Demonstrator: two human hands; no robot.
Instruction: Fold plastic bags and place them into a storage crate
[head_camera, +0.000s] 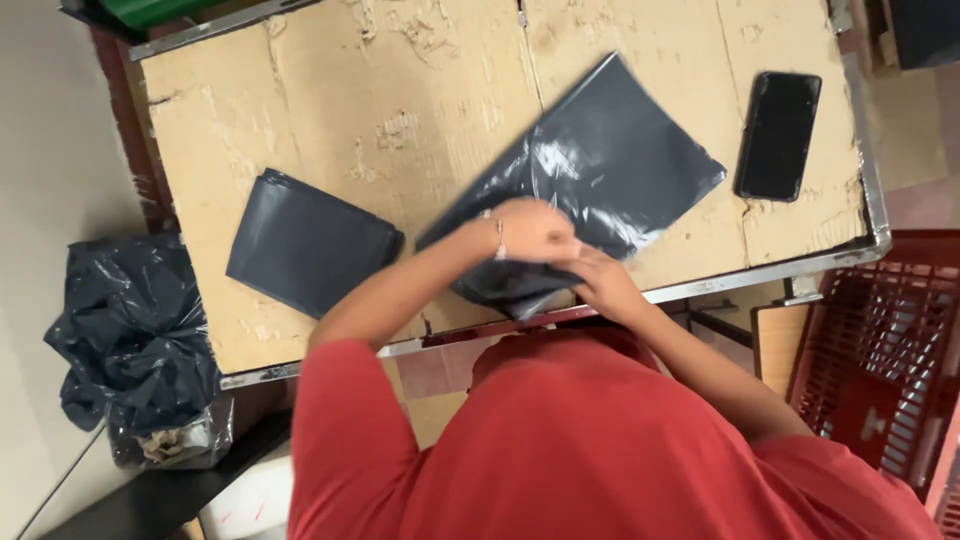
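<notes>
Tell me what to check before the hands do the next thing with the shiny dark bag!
1. Both hands on the bag: ok. The left hand and right hand rest on the near end of the dark plastic bag.
2. Bag lying flat on the cardboard-covered table: ok at the far end; the near end is bunched under the hands.
3. Bag fully on the table: not ok, its near end reaches the metal edge.
4. Phone out of the way: ok, apart from the bag.
5. Stack of folded dark bags out of the way: ok, lying to the left.
6. Firm grip: cannot tell.
</notes>
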